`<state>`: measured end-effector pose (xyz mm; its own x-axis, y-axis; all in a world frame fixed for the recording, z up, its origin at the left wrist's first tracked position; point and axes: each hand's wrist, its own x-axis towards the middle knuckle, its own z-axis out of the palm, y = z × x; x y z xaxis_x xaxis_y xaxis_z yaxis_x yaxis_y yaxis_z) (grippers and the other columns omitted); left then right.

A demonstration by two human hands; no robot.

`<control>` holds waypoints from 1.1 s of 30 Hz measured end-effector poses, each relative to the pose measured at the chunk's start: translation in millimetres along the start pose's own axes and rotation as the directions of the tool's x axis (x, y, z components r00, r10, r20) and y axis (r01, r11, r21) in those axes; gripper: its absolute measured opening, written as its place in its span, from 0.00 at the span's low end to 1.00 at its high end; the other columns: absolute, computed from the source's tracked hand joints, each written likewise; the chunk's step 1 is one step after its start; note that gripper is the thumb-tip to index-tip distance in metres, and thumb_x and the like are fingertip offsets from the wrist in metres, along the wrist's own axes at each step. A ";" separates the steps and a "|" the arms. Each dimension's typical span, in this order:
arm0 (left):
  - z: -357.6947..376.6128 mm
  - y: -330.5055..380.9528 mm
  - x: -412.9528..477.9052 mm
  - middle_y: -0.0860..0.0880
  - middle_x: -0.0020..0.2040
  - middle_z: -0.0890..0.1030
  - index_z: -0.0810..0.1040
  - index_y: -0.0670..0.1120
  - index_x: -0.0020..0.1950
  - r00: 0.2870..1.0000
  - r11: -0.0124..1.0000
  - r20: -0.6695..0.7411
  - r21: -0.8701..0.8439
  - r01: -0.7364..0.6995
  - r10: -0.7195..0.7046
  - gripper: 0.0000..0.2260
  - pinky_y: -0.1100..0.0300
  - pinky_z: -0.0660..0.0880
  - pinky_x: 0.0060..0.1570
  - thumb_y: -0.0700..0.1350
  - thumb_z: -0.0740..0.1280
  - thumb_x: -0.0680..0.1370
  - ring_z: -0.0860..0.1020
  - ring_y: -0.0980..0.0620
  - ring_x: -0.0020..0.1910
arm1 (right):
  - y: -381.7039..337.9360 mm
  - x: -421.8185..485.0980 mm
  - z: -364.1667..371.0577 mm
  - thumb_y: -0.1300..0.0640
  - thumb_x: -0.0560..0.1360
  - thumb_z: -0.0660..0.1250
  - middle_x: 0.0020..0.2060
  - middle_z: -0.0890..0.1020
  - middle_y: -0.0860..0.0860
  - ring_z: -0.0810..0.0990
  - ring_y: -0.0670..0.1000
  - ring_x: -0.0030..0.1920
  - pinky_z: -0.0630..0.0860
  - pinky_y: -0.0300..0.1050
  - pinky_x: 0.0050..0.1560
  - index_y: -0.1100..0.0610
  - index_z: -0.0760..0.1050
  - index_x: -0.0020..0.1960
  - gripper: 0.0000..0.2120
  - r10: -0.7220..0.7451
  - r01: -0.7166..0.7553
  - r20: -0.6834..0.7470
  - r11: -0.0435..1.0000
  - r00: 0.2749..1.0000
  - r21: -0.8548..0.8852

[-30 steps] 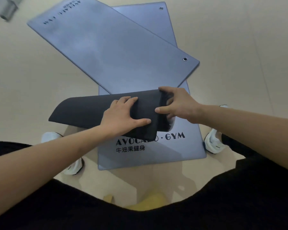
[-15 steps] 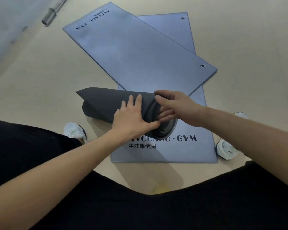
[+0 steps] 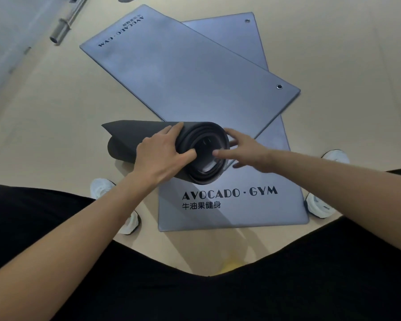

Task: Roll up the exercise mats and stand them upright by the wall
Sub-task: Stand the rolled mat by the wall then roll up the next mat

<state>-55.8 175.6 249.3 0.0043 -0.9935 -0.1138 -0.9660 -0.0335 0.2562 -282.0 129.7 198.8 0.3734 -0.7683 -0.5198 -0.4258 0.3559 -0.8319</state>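
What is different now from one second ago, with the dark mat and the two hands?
The dark mat went from a loose fold to a tighter roll, its spiral end turned toward the camera. The left hand grips it near that end. The right hand, which gripped the end, has opened; straight fingers touch the rim. The two grey mats stayed flat and crossed.

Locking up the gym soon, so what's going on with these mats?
A person holds a rolled dark grey foam mat over the beige floor. Their left hand grips it near its spiral end; the right hand touches that end with straight fingers. Below, an upper blue-grey printed mat lies slantwise across a lower blue-grey mat, both flat.
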 end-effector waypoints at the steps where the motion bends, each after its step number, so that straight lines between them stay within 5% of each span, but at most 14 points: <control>1: -3.6 -1.4 1.2 0.51 0.69 0.79 0.68 0.54 0.78 1.000 1.000 -0.009 -0.018 0.002 -0.002 0.35 0.46 0.72 0.62 0.64 0.62 0.72 0.78 0.43 0.64 | 0.6 5.9 8.3 0.53 0.75 0.77 0.59 0.81 0.51 0.82 0.54 0.58 0.84 0.58 0.54 0.43 0.68 0.72 0.30 -0.005 0.003 0.020 0.997 1.000 0.077; 4: -18.2 -7.4 2.0 0.52 0.67 0.81 0.72 0.55 0.75 0.999 0.996 -0.051 -0.086 0.006 -0.010 0.33 0.46 0.72 0.64 0.65 0.64 0.71 0.79 0.44 0.64 | -9.6 15.7 28.0 0.65 0.76 0.73 0.57 0.82 0.55 0.85 0.57 0.51 0.83 0.50 0.38 0.51 0.69 0.70 0.26 -0.070 0.083 -0.052 0.953 0.996 0.291; 11: -56.0 -29.2 -16.3 0.52 0.65 0.82 0.74 0.55 0.74 0.997 0.968 -0.069 -0.251 0.012 -0.030 0.38 0.47 0.73 0.68 0.71 0.62 0.67 0.79 0.48 0.65 | -44.8 -4.2 45.2 0.72 0.74 0.72 0.51 0.85 0.60 0.86 0.64 0.50 0.85 0.64 0.46 0.51 0.76 0.69 0.27 -0.127 0.178 -0.156 0.911 0.980 0.371; 17: -74.8 -21.4 -60.3 0.57 0.72 0.76 0.60 0.62 0.80 0.999 0.957 -0.034 -0.290 -0.006 -0.004 0.46 0.52 0.71 0.66 0.76 0.67 0.65 0.74 0.50 0.71 | -72.4 -51.8 29.2 0.70 0.73 0.73 0.50 0.86 0.64 0.86 0.67 0.48 0.84 0.68 0.43 0.48 0.78 0.67 0.27 -0.246 0.304 -0.238 0.920 0.940 0.248; 21: -68.3 -16.2 -80.2 0.64 0.76 0.69 0.51 0.68 0.79 0.998 0.920 0.056 -0.391 0.013 0.010 0.52 0.45 0.71 0.70 0.74 0.75 0.62 0.72 0.50 0.74 | -80.4 -65.6 29.8 0.70 0.75 0.71 0.46 0.87 0.60 0.87 0.62 0.45 0.85 0.62 0.40 0.48 0.76 0.69 0.28 -0.313 0.338 -0.174 0.931 0.934 0.139; 27: -79.4 -27.0 -39.3 0.62 0.73 0.74 0.55 0.67 0.81 0.999 0.858 0.004 -0.511 0.049 -0.054 0.49 0.59 0.69 0.66 0.70 0.75 0.65 0.72 0.56 0.73 | -105.5 -42.9 3.8 0.59 0.80 0.71 0.60 0.82 0.46 0.84 0.46 0.56 0.84 0.47 0.37 0.39 0.62 0.78 0.33 -0.352 0.352 0.042 0.936 0.935 -0.004; 30: -96.3 -29.7 6.0 0.62 0.71 0.76 0.57 0.68 0.80 0.997 0.834 0.036 -0.546 0.079 -0.071 0.49 0.55 0.70 0.71 0.71 0.72 0.62 0.74 0.57 0.71 | -116.9 -20.2 -13.0 0.58 0.76 0.76 0.66 0.76 0.39 0.82 0.46 0.61 0.85 0.50 0.41 0.36 0.58 0.77 0.40 -0.338 0.337 0.097 0.941 0.936 0.031; 33: -118.8 -27.5 54.8 0.61 0.69 0.78 0.61 0.72 0.77 0.996 0.839 0.044 -0.536 0.094 -0.083 0.42 0.46 0.73 0.70 0.70 0.69 0.62 0.78 0.52 0.67 | -136.4 7.4 -28.0 0.60 0.75 0.77 0.67 0.75 0.42 0.83 0.49 0.61 0.86 0.56 0.45 0.37 0.59 0.77 0.41 -0.316 0.308 0.051 0.943 0.947 0.124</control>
<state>1.7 109.1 350.1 0.0733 -0.9815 -0.1767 -0.6712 -0.1796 0.7192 -244.2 60.6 313.8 0.5304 -0.8131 -0.2398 -0.1844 0.1654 -0.9688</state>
